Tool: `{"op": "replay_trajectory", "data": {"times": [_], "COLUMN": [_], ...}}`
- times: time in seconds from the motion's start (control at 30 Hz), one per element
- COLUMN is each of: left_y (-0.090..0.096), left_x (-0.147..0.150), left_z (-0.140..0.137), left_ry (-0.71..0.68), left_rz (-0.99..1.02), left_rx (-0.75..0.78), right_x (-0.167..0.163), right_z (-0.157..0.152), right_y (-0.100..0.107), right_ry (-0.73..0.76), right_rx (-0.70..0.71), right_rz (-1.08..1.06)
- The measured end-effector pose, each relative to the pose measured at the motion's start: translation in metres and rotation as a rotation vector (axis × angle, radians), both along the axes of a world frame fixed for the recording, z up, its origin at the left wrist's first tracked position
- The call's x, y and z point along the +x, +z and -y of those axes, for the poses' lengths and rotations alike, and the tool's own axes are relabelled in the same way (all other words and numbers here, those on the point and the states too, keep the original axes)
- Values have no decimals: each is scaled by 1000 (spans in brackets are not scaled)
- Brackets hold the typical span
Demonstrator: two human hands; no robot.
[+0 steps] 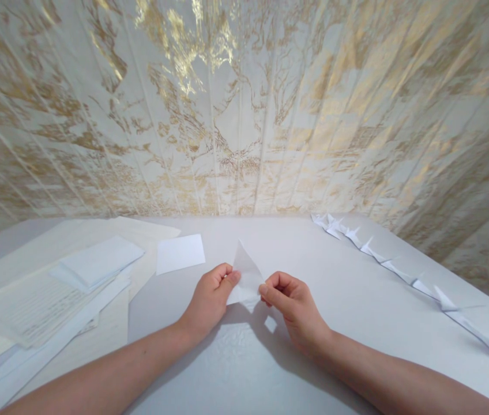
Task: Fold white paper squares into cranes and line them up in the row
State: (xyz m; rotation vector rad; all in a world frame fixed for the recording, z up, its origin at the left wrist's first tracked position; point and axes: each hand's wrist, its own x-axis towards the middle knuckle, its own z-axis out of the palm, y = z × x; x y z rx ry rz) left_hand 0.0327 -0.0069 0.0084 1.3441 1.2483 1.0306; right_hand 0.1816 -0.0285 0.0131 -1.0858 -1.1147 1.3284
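Note:
A small folded piece of white paper point(247, 275), with a pointed top, is held up above the white table point(236, 369) between my two hands. My left hand point(212, 294) pinches its left side between thumb and curled fingers. At the paper's right edge, the thumb and forefinger of my right hand point(290, 302) close on a corner. The paper's lower edge spreads a little, and its shadow falls on the tabletop below. Behind and to the left of my left hand lies a flat white paper sheet point(180, 254).
On the left are stacked loose papers point(101, 262), some with printed lines, on a larger cream sheet point(115, 323). A row of folded white paper cranes point(369, 249) runs along the table's right edge. A wall with gold-patterned covering point(236, 115) stands behind the table.

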Motion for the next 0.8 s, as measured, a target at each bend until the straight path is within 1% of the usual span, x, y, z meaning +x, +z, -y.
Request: {"op": "replay_trajectory", "data": {"times": [0.17, 0.33, 0.47, 0.6, 0.7, 0.8], "left_y": [-2, -1, 0, -2, -3, -2], "left_x": [-3, -6, -9, -14, -15, -14], "left_z": [-3, -4, -5, -10, -11, -8], "left_ry": [-90, -136, -199, -282, -284, -299], "left_rz": [100, 196, 266, 301, 369, 423], "left_rx": [-70, -71, -89, -122, -137, -176], "right_x": [4, 9, 12, 14, 12, 7], "right_z": [-2, -5, -8, -11, -10, -6], "right_y": [3, 4, 6, 9, 9, 5], "right_ry": [-43, -86, -110, -126, -88, 30], "right_rx": [-24, -22, -37, -30, -46, -95], "right_rz": [-13, -8, -34, -55, -49, -22]}}
